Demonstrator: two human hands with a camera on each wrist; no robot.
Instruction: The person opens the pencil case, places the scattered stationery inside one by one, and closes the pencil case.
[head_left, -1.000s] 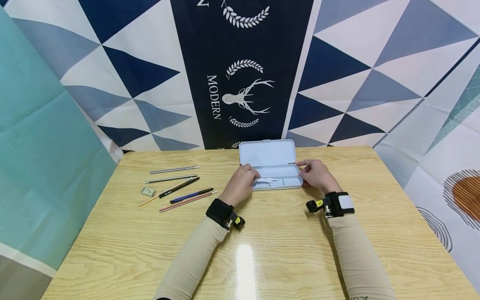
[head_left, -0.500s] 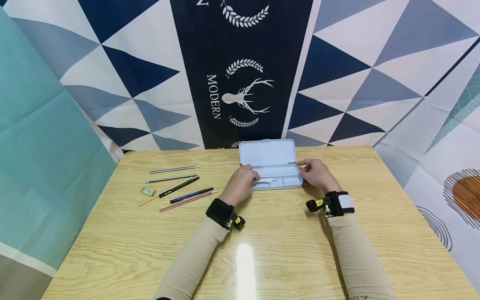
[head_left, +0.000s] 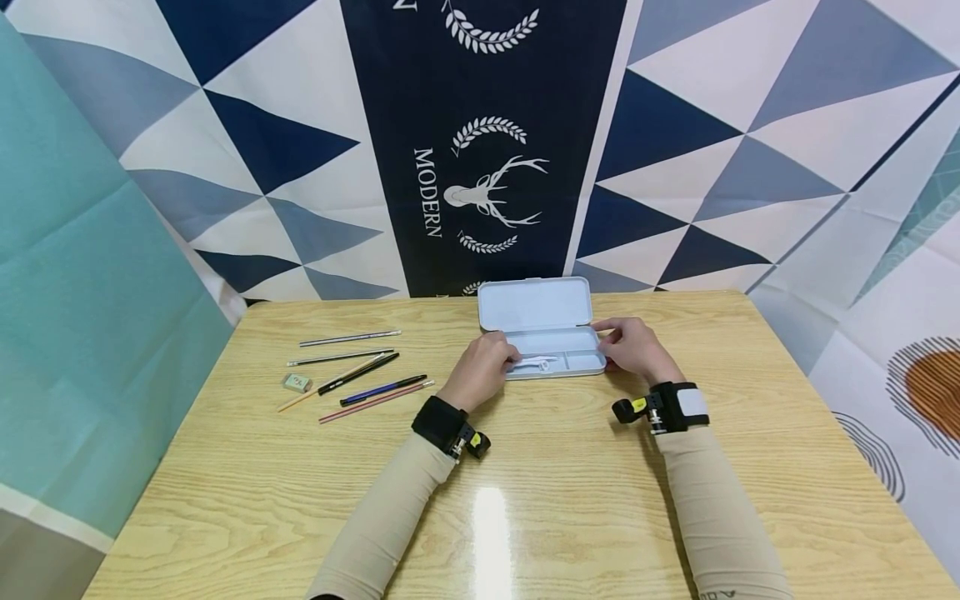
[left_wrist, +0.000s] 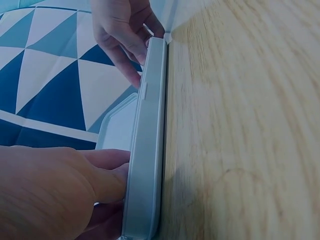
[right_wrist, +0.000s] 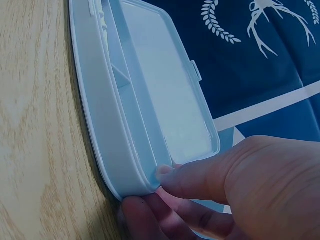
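A pale blue pencil case (head_left: 555, 342) lies with its lid (head_left: 536, 305) raised at the back of the table. My left hand (head_left: 478, 368) holds its left end, thumb and fingers at the rim; part of that grip is hidden behind the front wall in the left wrist view. At the right end my right hand (head_left: 636, 350) pinches the case, the thumb (right_wrist: 167, 172) over the rim and the other fingers against the outside. In the front compartment lies a slim white item (head_left: 536, 362), its left end by my left fingertips, too small to identify.
To the left lie several pencils, including a red one (head_left: 375, 403), a blue pen (head_left: 382, 391), a black pen (head_left: 358, 374) and a small green-and-white eraser (head_left: 297, 382). Behind the table (head_left: 570, 483) hangs a patterned cloth (head_left: 495, 192).
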